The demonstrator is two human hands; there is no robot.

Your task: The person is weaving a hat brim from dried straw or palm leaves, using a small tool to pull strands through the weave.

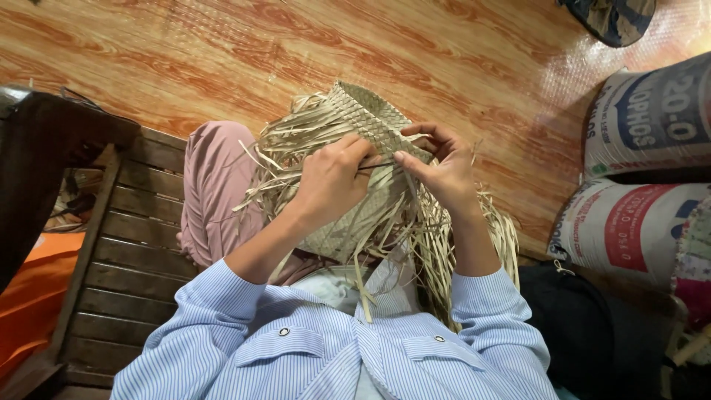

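A half-woven piece of pale straw (368, 112) lies over my lap, its plaited part pointing away from me and many loose strips (285, 152) hanging off its sides. My left hand (332, 180) pinches a thin strip at the weave's near edge. My right hand (438, 167) grips the woven edge from the right, thumb and fingers closed on it. Both hands nearly touch over the weave. Blue striped sleeves cover my arms to the forearm.
I sit on a dark slatted wooden bench (126, 259) above an orange wood-patterned floor (222, 52). Two printed sacks (644, 118) are stacked at the right, a dark bag (578, 318) beside me, and orange cloth (33, 296) at the left.
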